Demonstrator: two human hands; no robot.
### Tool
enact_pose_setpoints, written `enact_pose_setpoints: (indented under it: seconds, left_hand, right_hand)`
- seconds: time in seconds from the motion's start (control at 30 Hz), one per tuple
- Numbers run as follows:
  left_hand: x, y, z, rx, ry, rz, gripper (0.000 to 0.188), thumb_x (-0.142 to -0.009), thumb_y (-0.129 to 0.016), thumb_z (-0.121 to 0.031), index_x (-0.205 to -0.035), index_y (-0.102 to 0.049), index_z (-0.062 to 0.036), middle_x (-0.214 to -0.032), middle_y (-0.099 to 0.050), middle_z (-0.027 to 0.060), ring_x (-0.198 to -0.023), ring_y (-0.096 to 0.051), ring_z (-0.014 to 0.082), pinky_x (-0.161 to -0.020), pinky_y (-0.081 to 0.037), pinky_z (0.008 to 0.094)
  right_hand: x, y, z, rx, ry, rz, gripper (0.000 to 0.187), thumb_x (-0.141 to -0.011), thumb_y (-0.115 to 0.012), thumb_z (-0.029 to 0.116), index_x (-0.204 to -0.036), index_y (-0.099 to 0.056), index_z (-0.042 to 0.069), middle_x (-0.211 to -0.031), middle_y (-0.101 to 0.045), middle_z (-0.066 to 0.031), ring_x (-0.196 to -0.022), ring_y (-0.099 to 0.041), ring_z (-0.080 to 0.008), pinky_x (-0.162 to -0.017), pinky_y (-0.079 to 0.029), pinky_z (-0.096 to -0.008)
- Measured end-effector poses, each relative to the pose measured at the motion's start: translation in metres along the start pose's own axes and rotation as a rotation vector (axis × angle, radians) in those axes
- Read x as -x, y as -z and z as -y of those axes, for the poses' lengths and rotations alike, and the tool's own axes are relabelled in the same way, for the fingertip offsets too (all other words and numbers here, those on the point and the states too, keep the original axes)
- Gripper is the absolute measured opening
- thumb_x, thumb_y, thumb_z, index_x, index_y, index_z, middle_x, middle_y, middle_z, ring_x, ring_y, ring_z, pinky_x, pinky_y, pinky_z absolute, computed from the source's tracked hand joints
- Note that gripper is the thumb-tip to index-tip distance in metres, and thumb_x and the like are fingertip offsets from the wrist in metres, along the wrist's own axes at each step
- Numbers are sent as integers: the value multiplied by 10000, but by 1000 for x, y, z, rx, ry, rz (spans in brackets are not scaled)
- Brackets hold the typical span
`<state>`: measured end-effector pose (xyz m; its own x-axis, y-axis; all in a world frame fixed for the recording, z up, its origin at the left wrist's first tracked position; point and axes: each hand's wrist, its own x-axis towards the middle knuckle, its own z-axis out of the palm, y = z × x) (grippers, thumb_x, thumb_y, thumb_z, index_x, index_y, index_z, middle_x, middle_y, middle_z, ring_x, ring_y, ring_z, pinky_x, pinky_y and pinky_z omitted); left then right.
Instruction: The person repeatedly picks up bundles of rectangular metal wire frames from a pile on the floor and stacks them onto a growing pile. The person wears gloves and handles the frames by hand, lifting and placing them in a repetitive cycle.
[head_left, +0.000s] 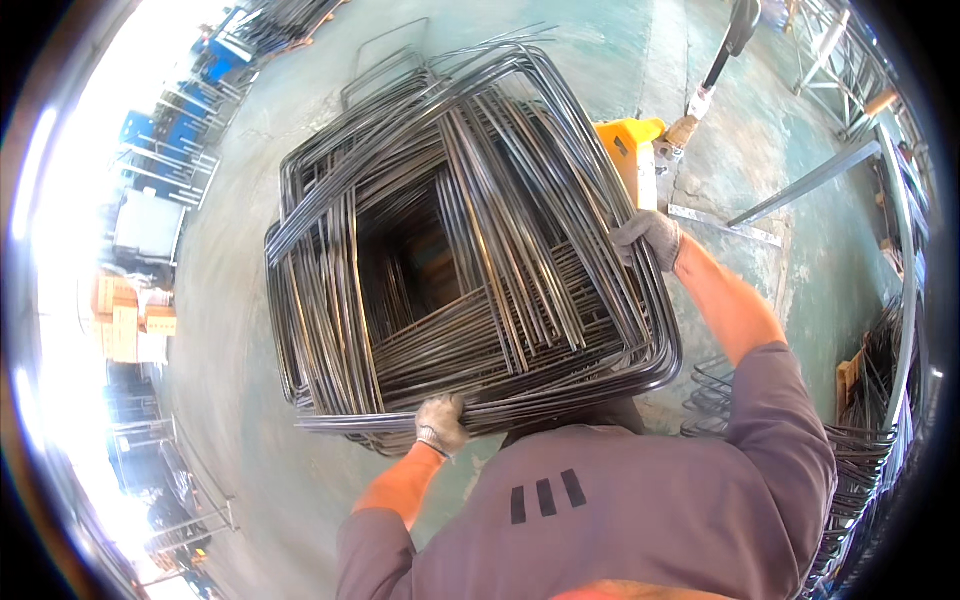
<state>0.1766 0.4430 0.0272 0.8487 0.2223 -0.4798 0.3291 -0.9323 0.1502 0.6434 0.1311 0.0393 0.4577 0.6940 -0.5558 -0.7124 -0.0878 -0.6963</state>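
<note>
1. A large stack of square bent-steel stirrups (470, 250) fills the middle of the head view, held up in front of the person's chest above a green-grey concrete floor (260, 430); the rods lie skewed over one another around a dark square opening.
2. The left hand (440, 423), in a grey knit glove, is clenched around the near lower edge of the stack; its bare forearm comes up from a grey sleeve.
3. The right hand (648, 238), also gloved, grasps the right edge of the stack, fingers curled over the outer rods; that arm reaches up along the right side.
4. Just behind the right edge of the stack sits a yellow pallet jack (630, 150), its black handle (735, 35) slanting toward the top of the view.
5. More bent rods (870, 440) lie piled at the far right, near long steel bars (810, 182); blue racks (165, 140) stand at the left, well apart from the stack.
</note>
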Motion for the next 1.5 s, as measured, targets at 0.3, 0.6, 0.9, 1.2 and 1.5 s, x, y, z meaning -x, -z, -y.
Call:
enact_pose_setpoints:
  seconds: [0.3,0.6,0.9,1.2,1.5]
  left_hand:
    - [115,-52,41,129,-157,-279,304,-715,-735,-75,-1010,-669,-102,-1018,-730,177,-1023,-698,433,-888,-556,548]
    - [181,-4,28,38,-313,-584,311,-663,-760,-75,-955,-664,-119,-878,-679,154,-854,-663,414,-751,-520,537]
    - [144,31,-43,-115,-587,-725,196,-716,-731,-50,-901,-682,-94,-826,-657,152,-808,-647,420,-761,-508,531]
    - [31,60,-232,-48,-1151,-676,311,-677,-707,-27,-984,-690,-80,-914,-690,152,-894,-676,417,-835,-542,534]
    - [5,4,-442,42,-1703,-344,300,-717,-752,-146,-1006,-676,-110,-935,-669,148,-918,-666,404,-834,-542,525]
  right_hand:
    - [131,-120,-16,-17,146,130,288,-930,-780,18,-1184,-645,30,-752,-627,-59,-608,-590,-179,-598,-504,-320]
    - [263,-166,-26,21,411,164,301,-895,-722,59,-1172,-621,-3,-788,-617,-41,-581,-542,-137,-509,-437,-304]
    - [419,-110,-63,-92,669,-138,245,-809,-733,-37,-1038,-665,19,-726,-622,-67,-557,-601,-137,-484,-446,-301]
    - [637,-49,-135,-142,1095,-447,407,-740,-774,-41,-1118,-626,-5,-702,-644,-83,-499,-611,-203,-446,-515,-360]
    - [809,-124,-235,-91,1220,-1047,466,-699,-800,29,-1097,-557,10,-685,-539,-16,-465,-544,-144,-394,-474,-317]
